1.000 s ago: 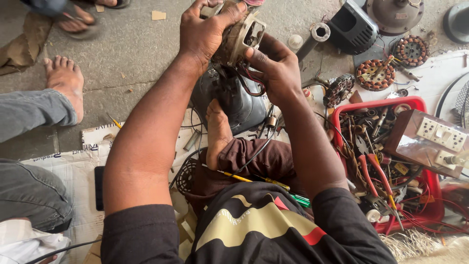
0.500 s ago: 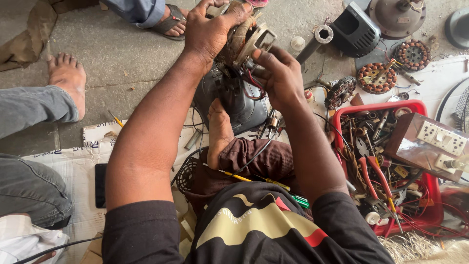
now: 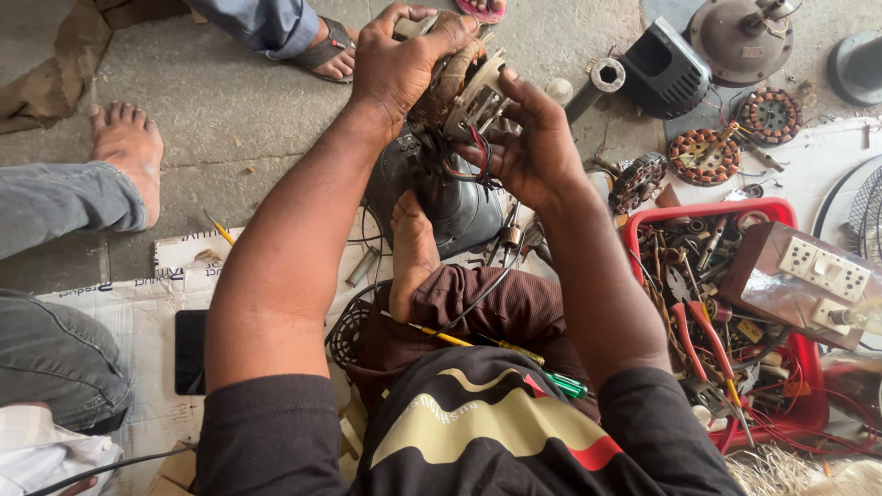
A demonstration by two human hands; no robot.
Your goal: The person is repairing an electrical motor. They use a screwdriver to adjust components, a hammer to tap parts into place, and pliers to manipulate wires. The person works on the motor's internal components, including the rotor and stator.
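Green-handled screwdriver [image 3: 556, 381] is lying across our lap, nearest us. Beyond our bare foot [image 3: 411, 253], we are gripping a small fan motor [image 3: 452, 92] above the dark fan housing [image 3: 441, 197]: left hand [image 3: 397, 69] wrapping over its top, right hand [image 3: 524, 147] cupping its side, fingers curled. Red tool tray [image 3: 790, 276] is sitting at our right.

Bare grey concrete floor [image 3: 230, 119], daylit
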